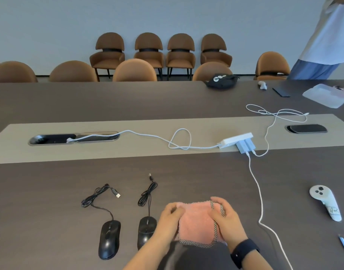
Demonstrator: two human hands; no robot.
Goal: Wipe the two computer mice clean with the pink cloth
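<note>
Both of our hands are closed on the pink cloth (196,223), which we hold stretched between them just above the near edge of the table (50,191): our left hand (170,221) pinches its left border, and our right hand (226,219), with a dark watch on the wrist, grips the checked trim on the right side. Neither mouse is touched yet, so we judge the wiping has not begun. Just left of our left hand lies the nearer mouse (145,230), its right flank partly hidden behind that hand and forearm; whether skin touches it we cannot tell. Further left, clearly apart from it, lies the second mouse (109,238). Both point away from us, long axes running near to far, tails leading off the far ends to loosely coiled black cables (147,193) that rest beyond them. So the work lies to our left, and the left hand is the nearer one to steady a mouse while the right brings the cloth across; we expect strokes to run along each body, front to back. Farther out, a white power strip (236,140) sits on the pale centre panel, and a white controller (324,201) rests well off to the right.
</note>
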